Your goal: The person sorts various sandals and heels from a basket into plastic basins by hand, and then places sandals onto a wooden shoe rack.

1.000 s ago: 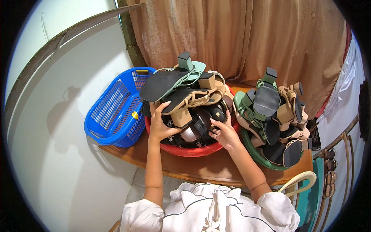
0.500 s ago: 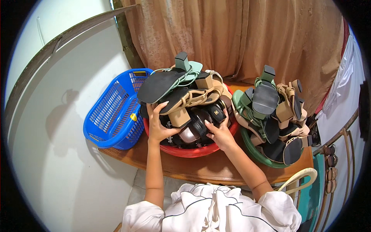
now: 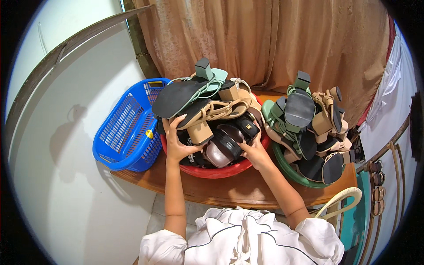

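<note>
Both hands' fingers sink among heaped sandals (image 3: pixel 212 115) in the red basin (image 3: pixel 221 170), grips seemingly hidden, so I cannot tell.

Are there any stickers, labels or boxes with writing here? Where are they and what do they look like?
Sticker: small yellow tag on the near corner of the blue basket, beside the left hand.
Buckle badge: small gold mark on a black sandal strap in the red basin, just above the right hand.
No boxes, signs or screens show.
</note>
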